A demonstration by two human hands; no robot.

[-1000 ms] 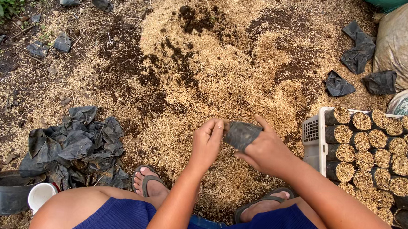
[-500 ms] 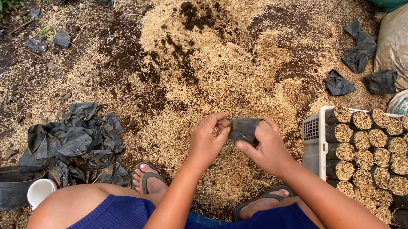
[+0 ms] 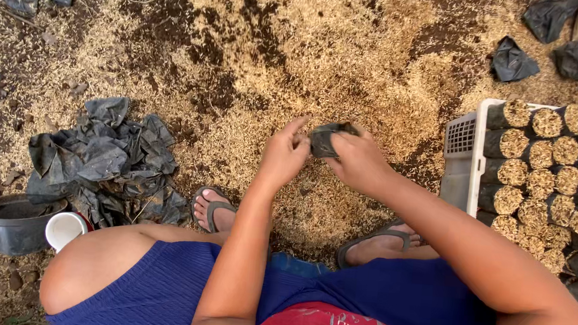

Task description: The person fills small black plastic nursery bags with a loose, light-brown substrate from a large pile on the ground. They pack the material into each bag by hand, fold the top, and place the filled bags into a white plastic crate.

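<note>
Since half a second ago both hands have shifted a little higher over the husk heap; the right hand pinches a small black nursery bag by its edge, and the left hand closes fingertips on its other side; beneath lies the rice-husk and soil mix; a white crate of filled bags sits to the right; a pile of empty black bags lies to the left.
</note>
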